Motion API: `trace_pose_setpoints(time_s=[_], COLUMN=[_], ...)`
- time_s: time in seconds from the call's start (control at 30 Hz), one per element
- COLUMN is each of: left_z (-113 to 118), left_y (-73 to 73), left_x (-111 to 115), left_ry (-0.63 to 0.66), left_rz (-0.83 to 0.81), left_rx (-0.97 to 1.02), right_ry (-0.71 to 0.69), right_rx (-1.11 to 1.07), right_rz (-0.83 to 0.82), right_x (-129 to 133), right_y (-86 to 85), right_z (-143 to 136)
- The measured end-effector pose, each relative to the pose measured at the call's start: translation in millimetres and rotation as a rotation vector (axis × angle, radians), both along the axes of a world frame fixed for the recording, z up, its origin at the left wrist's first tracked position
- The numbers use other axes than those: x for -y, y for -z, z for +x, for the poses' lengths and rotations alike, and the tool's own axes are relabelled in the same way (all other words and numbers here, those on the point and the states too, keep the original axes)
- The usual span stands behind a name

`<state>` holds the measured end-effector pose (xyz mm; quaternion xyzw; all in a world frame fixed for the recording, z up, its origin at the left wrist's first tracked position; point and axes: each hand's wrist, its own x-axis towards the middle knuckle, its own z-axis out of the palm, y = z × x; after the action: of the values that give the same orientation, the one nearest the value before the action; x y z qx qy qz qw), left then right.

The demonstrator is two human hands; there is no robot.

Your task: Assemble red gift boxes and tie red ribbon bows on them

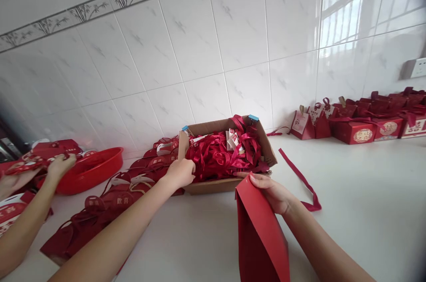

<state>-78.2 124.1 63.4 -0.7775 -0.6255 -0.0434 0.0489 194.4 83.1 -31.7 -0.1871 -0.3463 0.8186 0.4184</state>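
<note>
My left hand point(181, 172) is closed at the near left corner of an open cardboard box point(206, 186), its fingers curled over the edge; the fingertips are partly hidden. Tangled dark red ribbons point(214, 153) fill the box, with small white-and-red tags point(233, 139) among them. In my right hand point(271, 191) is a red paper gift box point(262, 224), pinched by its upper edge between thumb and fingers. It hangs tilted in front of the cardboard box, its dark hollow side facing me.
Dark red gift boxes point(96, 215) crowd the left. Another person's hands point(60, 166) handle red items beside a red plastic basin point(100, 171). A loose ribbon point(299, 175) lies on the white table point(366, 202). Finished-looking gift boxes point(353, 131) line the tiled wall at right.
</note>
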Motion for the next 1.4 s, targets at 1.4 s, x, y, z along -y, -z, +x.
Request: trace_pose_setpoints(time_s=[1.4], left_z=[-34.4], left_y=[59.1], left_x=[87.8], left_ry=[0.011], left_rz=[0.033], left_rx=[1.139], right_ry=[0.025], right_rx=[0.064], right_rz=[0.057], right_x=[3.0], right_y=[-1.9], right_z=[4.0])
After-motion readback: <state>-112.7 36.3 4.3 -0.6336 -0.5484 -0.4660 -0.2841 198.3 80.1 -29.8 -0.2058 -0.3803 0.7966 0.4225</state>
